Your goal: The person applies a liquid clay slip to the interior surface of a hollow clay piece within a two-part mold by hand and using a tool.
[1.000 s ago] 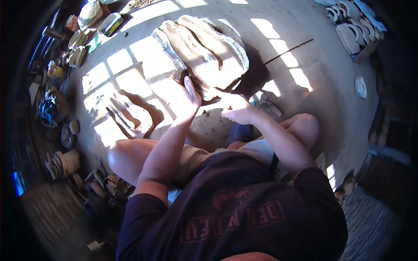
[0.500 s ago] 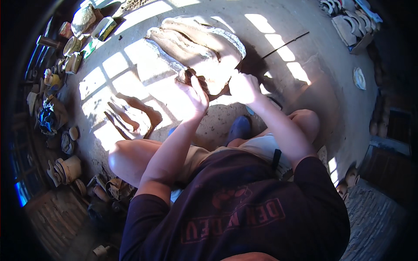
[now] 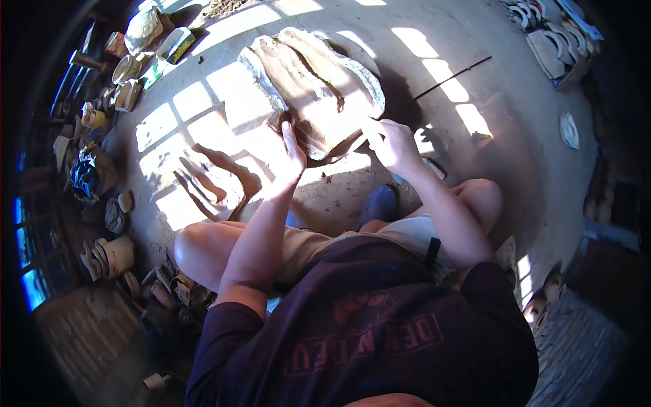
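I am pressing my left hand (image 3: 290,150), fingers flat and open, against the near edge of a big, rough slab of wet clay (image 3: 313,88) lying on the concrete floor (image 3: 475,136), bracing it. My right hand (image 3: 392,142) is curling closed at its right corner, seemingly pinching something; I cannot tell what. Thin clay strips (image 3: 210,180) are lying just left.

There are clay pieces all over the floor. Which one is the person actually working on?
The big pale clay slab in the sunlit patch ahead. Both the left hand and right hand are at its near edge; the smaller curved strips to the left lie untouched.
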Motion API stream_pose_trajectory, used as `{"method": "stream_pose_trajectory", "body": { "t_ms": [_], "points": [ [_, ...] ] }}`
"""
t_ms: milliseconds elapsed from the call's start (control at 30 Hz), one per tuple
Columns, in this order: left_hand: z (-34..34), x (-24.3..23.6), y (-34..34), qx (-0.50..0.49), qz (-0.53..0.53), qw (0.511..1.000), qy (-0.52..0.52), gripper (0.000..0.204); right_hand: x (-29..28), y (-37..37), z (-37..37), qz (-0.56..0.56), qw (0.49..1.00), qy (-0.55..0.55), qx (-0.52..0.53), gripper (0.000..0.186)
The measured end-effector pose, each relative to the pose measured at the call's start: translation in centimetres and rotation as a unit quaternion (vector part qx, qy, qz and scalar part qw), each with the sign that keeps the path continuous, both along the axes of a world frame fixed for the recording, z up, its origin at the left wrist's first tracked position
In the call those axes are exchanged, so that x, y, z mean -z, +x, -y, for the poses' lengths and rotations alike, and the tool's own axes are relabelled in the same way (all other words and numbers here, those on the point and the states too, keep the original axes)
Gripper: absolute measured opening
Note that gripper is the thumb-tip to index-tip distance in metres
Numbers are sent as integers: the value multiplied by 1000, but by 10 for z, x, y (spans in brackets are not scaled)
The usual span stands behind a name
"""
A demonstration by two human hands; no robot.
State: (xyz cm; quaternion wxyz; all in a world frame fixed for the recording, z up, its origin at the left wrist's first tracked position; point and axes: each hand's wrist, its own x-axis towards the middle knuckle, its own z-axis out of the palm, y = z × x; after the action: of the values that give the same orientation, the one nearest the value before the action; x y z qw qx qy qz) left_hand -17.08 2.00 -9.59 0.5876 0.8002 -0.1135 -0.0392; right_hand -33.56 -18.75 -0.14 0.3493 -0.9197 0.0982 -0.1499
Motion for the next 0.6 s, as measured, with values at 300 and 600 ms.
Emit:
{"method": "stream_pose_trajectory", "body": {
  "t_ms": [300, 600],
  "points": [
    [-12, 13, 27, 98, 5, 984, -151, 60, -23, 31, -88, -274, 940, 198, -44, 89],
    [-21, 9, 27, 55, 11, 997, -45, 40, -24, 32, -95, -40, 956, 289, 17, 23]
  ]
}}
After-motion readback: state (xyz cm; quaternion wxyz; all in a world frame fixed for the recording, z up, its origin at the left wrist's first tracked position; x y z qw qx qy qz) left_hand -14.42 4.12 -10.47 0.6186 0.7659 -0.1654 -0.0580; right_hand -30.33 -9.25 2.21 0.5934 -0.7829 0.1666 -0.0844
